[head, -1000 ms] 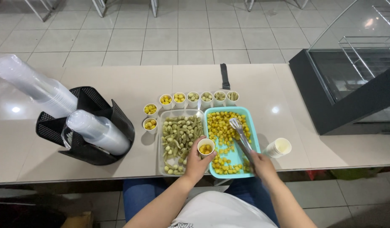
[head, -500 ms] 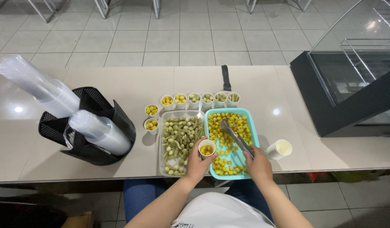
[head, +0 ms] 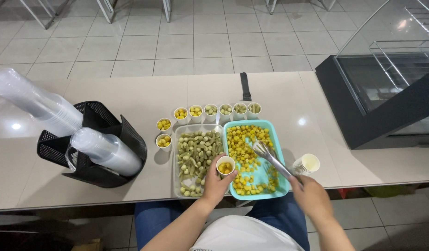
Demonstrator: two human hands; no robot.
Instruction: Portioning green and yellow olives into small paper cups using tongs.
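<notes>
My left hand holds a small white paper cup with a few yellow pieces in it, over the seam between two trays. My right hand grips metal tongs, whose tips rest among yellow round snacks in the turquoise tray. To its left sits a clear tray of greenish snack pieces. A row of filled small cups stands behind the trays, with two more cups at the left.
An empty paper cup stack lies right of the turquoise tray. A black mesh holder with sleeves of clear plastic cups stands at the left. A black display case fills the right. A dark flat tool lies behind the cups.
The tongs swung from the tray's upper right toward its middle, and my right hand drew back toward the table edge. The cup in my left hand stayed in place.
</notes>
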